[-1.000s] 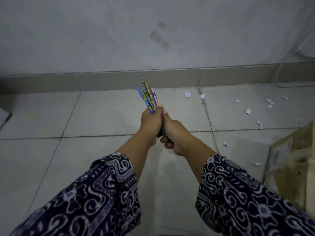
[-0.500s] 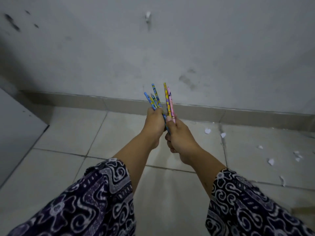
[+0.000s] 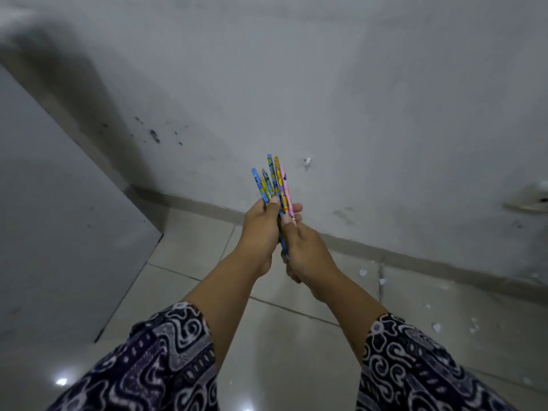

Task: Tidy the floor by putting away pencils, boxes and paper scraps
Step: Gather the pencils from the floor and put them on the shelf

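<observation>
A bundle of several patterned pencils (image 3: 274, 185), blue, yellow and pink, stands upright in front of me, held between both hands at chest height. My left hand (image 3: 259, 229) wraps the bundle from the left, thumb against the shafts. My right hand (image 3: 302, 247) grips the lower ends from the right, fingers curled around them. The pencil tops fan out slightly above my fingers. Small white paper scraps (image 3: 363, 272) lie on the tiled floor near the skirting at the right, with more scraps (image 3: 436, 326) further right.
A grey wall (image 3: 296, 84) rises straight ahead, meeting the beige tiled floor (image 3: 281, 351) at a skirting. A flat grey panel (image 3: 53, 218) stands at the left edge. My patterned dark sleeves fill the bottom of the view.
The view has swung left and upward, so the cardboard box at the right has left the frame. Both hands stay on the pencils, which now stand more upright and gathered.
</observation>
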